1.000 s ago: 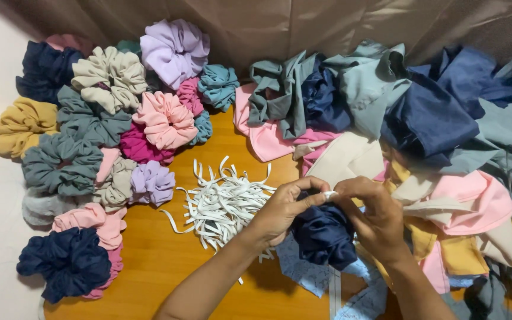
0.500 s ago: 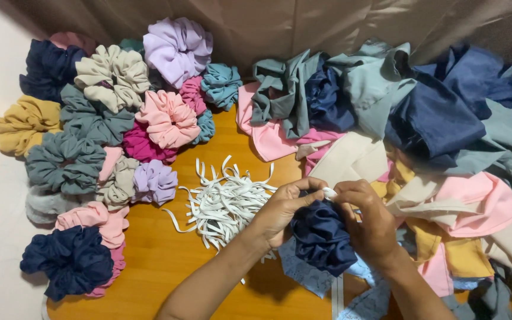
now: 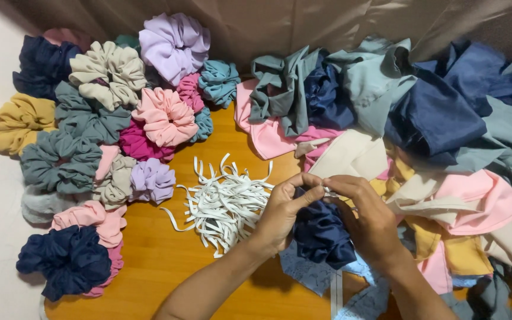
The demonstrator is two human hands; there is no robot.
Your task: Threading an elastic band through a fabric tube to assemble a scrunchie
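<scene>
Head view, looking down on a wooden surface (image 3: 149, 261) backed by a brown cloth (image 3: 303, 24). Left hand (image 3: 282, 210) and right hand (image 3: 368, 222) brought together at centre, thumbs and forefingers closed in a narrow pinch on the top edge of a bunched navy fabric piece (image 3: 321, 234), right where a small white elastic end (image 3: 329, 191) shows between the fingers (image 3: 303, 195). Remaining fingers curled loosely around the fabric, none spread wide. Navy fabric piece hanging between the two palms, just above a pale blue scrap (image 3: 306, 272), with a white strip (image 3: 336, 293) trailing down from beneath it toward the near edge. Loose heap of white elastic strips (image 3: 223, 201) just beside the left hand, touching nothing held. Finished scrunchies (image 3: 167, 115) in pink, lilac, grey, mustard and navy clustered at far left, well apart from the hands; unsewn fabric pieces (image 3: 434, 118) in blue, grey, pink and cream piled at right, close behind the right hand. Step in hand, by appearance: fabric gathered along an elastic, with the ends being brought together at the pinch. Judged requirement for any further move: firm hold on the elastic end by one hand, to keep it from slipping back inside the gathered cloth, with the other hand free to work.
</scene>
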